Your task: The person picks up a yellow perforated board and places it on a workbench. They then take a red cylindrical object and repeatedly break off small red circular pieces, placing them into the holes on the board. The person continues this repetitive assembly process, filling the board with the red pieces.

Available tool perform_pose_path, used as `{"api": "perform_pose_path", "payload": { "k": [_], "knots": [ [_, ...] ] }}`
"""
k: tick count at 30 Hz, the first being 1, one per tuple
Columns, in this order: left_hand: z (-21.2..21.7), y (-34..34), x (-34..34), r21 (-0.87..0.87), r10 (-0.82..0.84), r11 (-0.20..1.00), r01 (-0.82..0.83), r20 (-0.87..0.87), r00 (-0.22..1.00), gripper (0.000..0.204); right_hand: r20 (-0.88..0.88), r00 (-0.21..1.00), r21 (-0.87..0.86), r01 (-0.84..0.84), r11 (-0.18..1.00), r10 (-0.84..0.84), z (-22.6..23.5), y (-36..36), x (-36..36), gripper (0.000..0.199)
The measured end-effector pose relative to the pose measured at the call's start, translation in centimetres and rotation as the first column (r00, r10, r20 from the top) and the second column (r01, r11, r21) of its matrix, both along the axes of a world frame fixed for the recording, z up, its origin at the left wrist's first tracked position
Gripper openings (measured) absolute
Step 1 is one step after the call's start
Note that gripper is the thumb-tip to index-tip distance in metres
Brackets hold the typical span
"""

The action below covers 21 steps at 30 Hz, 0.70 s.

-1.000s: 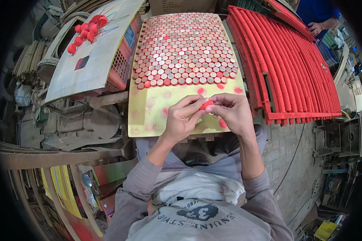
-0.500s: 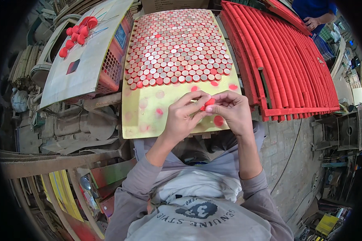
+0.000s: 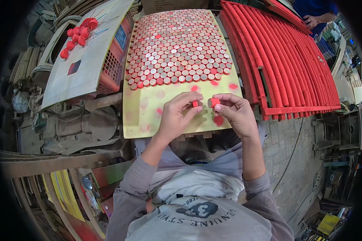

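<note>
Above the near part of a yellow board (image 3: 136,120), my left hand (image 3: 176,114) pinches a small red disc (image 3: 195,103) between thumb and fingers. A short gap away, my right hand (image 3: 240,117) grips a short red cylinder (image 3: 214,103), its pale, unpainted end turned leftward. Beyond both hands, many similar round pieces (image 3: 177,52) stand in tight rows on the board, with pale tops and red sides. Here and there a piece has a red top. Red paint spots mark the bare board around my hands.
To the right lies a rack of long red rods (image 3: 285,68). On the left, a pale sheet (image 3: 64,86) bears red round items (image 3: 80,36) on thin sticks, over a pink crate (image 3: 110,70). A co-worker's hand (image 3: 312,21) shows at far right. A wooden rail (image 3: 60,164) runs left.
My hands have drawn apart. The red pieces were together between my fingers; now one is in each hand.
</note>
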State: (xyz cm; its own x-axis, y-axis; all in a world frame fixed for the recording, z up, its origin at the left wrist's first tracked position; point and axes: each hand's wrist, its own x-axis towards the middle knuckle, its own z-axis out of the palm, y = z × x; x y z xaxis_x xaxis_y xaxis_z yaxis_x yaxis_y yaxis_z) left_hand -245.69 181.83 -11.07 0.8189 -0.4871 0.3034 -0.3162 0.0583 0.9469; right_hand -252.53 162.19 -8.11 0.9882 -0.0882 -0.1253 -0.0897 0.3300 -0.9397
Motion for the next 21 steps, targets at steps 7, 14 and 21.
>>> {"api": "perform_pose_path", "payload": {
  "k": [7, 14, 21],
  "knots": [
    [-2.5, 0.5, 1.8, 0.238, 0.031, 0.971, -0.035, 0.022, 0.999, 0.028, -0.019, 1.0, -0.075, 0.013, 0.997, -0.014, -1.5, 0.3, -0.3, 0.03],
    [-1.1, 1.4, 1.6, 0.218, 0.094, 0.961, -0.17, 0.318, 0.943, 0.045, -0.052, 0.999, -0.157, -0.01, 0.988, 0.002, -1.7, 1.2, 0.1, 0.029],
    [0.7, 1.9, -2.8, 0.135, 0.017, 0.988, -0.076, 0.395, 0.918, 0.044, -0.039, 0.984, -0.115, -0.18, 0.977, 0.177, -0.8, 2.8, -1.2, 0.021]
  ]
}}
